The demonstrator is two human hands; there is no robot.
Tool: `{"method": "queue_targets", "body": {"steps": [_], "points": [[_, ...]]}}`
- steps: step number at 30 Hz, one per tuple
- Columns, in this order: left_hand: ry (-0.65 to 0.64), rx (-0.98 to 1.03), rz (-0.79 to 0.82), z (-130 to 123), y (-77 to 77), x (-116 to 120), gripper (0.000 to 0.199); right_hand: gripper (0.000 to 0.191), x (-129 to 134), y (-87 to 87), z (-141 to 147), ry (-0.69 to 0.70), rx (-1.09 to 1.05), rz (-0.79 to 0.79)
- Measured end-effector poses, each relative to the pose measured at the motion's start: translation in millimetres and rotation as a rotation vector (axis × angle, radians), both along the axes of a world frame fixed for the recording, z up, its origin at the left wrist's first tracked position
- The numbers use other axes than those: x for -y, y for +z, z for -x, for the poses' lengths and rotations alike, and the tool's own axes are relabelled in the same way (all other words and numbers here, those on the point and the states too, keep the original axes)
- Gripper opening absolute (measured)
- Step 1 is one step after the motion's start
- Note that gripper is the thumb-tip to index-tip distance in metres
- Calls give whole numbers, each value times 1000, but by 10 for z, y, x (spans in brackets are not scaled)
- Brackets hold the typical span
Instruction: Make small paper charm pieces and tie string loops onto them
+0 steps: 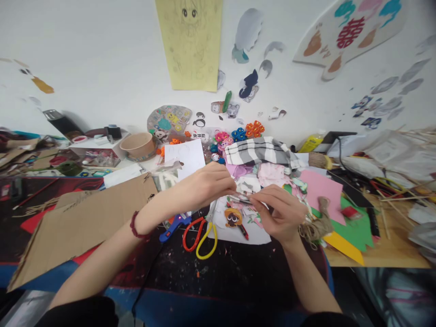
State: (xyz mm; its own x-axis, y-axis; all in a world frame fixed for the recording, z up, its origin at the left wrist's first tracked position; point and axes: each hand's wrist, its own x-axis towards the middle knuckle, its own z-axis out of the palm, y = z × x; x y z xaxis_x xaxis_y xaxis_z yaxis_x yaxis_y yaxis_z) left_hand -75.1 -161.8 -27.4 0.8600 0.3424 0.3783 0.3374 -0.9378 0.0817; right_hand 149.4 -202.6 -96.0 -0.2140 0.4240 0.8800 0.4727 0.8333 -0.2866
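My left hand (pixel 209 181) and my right hand (pixel 281 211) are raised over the middle of the table, fingertips pinched and turned toward each other. Something small and thin seems to lie between the fingertips, too blurred to name. Behind and beneath them are patterned fabric scraps (pixel 247 185) and a white paper sheet (pixel 221 235). A round orange-brown cartoon face piece (pixel 233 217) rests on that sheet with a red-and-black pen (pixel 244 231). Scissors (pixel 209 243) with one red and one yellow handle lie below my left hand, beside a blue glue gun (pixel 175 227).
A large cardboard sheet (pixel 91 222) covers the left of the table. To the right are a twine bundle (pixel 315 227), pink paper (pixel 322 190) and green paper (pixel 361 227). Checked cloth (pixel 262 152), crocheted flowers (pixel 255 129) and a round tub (pixel 138 146) stand along the wall.
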Motion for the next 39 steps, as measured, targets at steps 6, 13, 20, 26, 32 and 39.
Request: {"method": "queue_targets", "body": {"steps": [6, 13, 20, 26, 32, 39], "points": [[-9, -40, 161, -2, 166, -242, 23, 21, -12, -195, 35, -83, -184, 119], [32, 11, 517, -63, 220, -491, 23, 11, -12, -433, 169, -92, -435, 363], [339, 662, 383, -174, -62, -349, 27, 7, 46, -642, 239, -88, -833, 540], [689, 1078, 424, -379, -647, 385, 30, 12, 109, -598, 319, -20, -1002, 552], [626, 941, 812, -619, -991, 783, 32, 14, 207, -564, 350, -87, -965, 535], [531, 1083, 821, -646, -790, 576, 24, 9, 368, -639, 334, -73, -750, 526]]}}
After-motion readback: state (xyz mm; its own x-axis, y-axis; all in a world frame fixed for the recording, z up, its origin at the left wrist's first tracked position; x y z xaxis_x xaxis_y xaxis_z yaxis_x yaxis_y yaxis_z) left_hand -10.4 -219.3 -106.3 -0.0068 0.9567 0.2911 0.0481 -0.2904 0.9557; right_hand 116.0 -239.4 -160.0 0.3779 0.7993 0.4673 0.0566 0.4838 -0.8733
